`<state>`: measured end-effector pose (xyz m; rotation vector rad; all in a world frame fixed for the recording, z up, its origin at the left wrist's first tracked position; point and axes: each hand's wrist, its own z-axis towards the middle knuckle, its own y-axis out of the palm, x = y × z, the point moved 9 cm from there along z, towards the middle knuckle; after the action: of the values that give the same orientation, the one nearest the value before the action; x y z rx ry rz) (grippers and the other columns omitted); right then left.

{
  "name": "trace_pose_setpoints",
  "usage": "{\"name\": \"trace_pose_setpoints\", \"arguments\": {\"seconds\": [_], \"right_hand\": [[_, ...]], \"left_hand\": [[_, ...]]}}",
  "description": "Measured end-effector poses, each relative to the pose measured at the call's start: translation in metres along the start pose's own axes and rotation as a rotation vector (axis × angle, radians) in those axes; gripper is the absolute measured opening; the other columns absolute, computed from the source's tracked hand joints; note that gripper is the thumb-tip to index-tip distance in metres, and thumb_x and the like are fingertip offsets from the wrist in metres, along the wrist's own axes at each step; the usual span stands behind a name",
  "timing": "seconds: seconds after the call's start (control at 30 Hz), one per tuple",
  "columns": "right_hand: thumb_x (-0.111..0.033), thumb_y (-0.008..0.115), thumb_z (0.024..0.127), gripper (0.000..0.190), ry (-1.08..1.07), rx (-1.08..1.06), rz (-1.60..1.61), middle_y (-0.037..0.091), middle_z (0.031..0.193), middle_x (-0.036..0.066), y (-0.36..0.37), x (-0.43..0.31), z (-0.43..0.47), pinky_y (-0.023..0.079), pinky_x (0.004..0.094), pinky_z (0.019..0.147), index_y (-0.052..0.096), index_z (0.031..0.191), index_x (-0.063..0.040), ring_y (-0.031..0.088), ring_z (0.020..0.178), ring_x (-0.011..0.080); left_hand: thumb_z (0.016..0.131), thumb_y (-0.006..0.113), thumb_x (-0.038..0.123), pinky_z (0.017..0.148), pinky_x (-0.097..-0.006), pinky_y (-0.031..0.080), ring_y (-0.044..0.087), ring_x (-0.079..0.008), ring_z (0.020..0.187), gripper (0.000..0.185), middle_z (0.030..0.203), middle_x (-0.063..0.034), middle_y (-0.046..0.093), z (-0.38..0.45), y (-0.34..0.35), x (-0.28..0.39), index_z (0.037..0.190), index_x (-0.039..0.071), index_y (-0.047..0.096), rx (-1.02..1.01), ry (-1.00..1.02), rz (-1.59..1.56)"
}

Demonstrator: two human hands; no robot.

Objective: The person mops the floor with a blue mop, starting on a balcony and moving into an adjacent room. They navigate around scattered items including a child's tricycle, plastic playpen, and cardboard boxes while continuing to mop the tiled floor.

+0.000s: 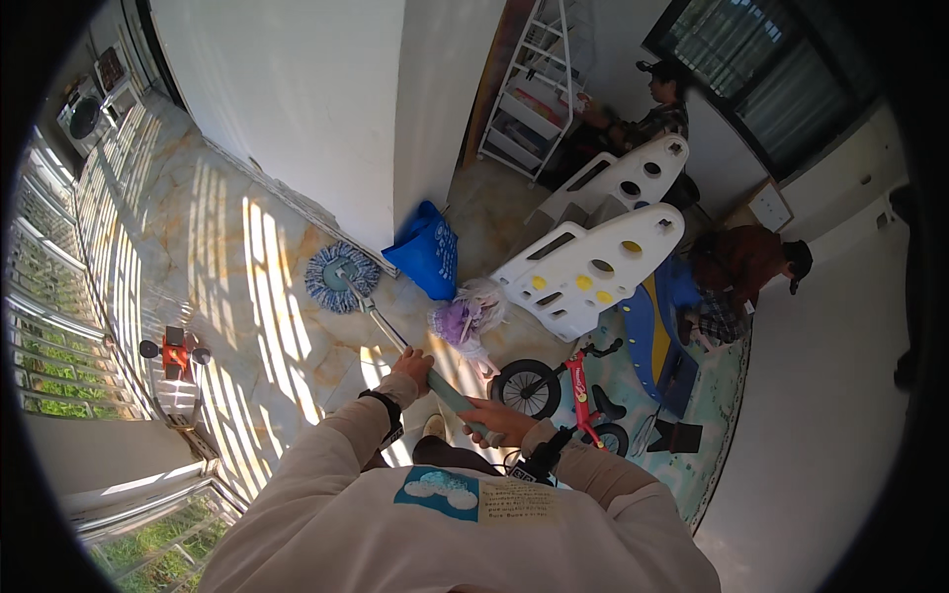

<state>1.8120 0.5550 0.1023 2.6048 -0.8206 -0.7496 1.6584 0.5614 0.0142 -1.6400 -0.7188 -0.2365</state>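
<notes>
A round mop head (pixel 342 277) with blue and white strands lies on the tiled floor, close to the foot of the white wall. Its pole (pixel 387 327) slants back toward me and ends in a grey-green grip. Higher on that pole, my left hand (pixel 412 368) is wrapped around it. My right hand (pixel 498 422) clasps the lower end of the grip near my body. Beside the pole lies a doll (pixel 467 315) with pale hair and a purple dress.
A blue bag (pixel 428 252) leans at the wall corner. To the right are a red balance bike (pixel 580 393), a white plastic slide frame (pixel 593 270) and a blue-yellow slide board (pixel 656 333). An orange toy vehicle (pixel 176 353) stands left. One person (pixel 660 111) sits at the back, another (pixel 734 274) at right.
</notes>
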Motion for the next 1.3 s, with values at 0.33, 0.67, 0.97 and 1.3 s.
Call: {"name": "trace_pose_setpoints", "arguments": {"seconds": [0.33,0.67,0.97,1.3], "right_hand": [[-0.027,0.053,0.087,0.067,0.052,0.127,-0.097,0.051,0.081,0.001,-0.024,0.019,-0.078,0.041,0.0195,0.048,0.014,0.141,-0.018,0.046,0.061,0.0053],[-0.020,0.052,0.088,0.059,0.176,0.237,-0.197,0.048,0.077,0.002,0.016,-0.071,-0.014,0.040,0.0212,0.042,0.023,0.139,-0.019,0.045,0.052,0.0067],[-0.017,0.050,0.088,0.052,0.057,0.078,-0.179,0.048,0.073,0.003,0.087,-0.167,0.183,0.040,0.0231,0.042,0.029,0.135,-0.018,0.046,0.051,0.0085],[-0.014,0.053,0.085,0.061,0.136,-0.074,-0.403,0.049,0.070,0.003,0.093,-0.113,0.180,0.039,0.0240,0.040,0.024,0.139,-0.013,0.046,0.050,0.0092]], "left_hand": [[0.063,0.062,0.011,0.086,-0.0415,0.039,0.047,-0.0343,0.099,0.020,0.089,-0.0160,0.055,-0.004,0.027,0.085,0.081,0.007,0.057,0.014,0.276,0.015],[0.061,0.068,0.013,0.081,-0.0374,0.043,0.053,-0.0299,0.086,0.016,0.081,-0.0106,0.056,0.034,-0.032,-0.017,0.074,0.008,0.059,0.087,0.182,-0.089],[0.068,0.066,0.013,0.093,-0.0352,0.036,0.048,-0.0249,0.104,0.020,0.098,-0.0090,0.056,0.074,-0.105,-0.237,0.088,0.012,0.063,0.070,-0.113,0.227],[0.063,0.067,0.010,0.092,-0.0402,0.035,0.049,-0.0295,0.097,0.020,0.088,-0.0104,0.056,-0.021,-0.062,-0.237,0.082,0.008,0.062,0.027,-0.254,0.151]]}}
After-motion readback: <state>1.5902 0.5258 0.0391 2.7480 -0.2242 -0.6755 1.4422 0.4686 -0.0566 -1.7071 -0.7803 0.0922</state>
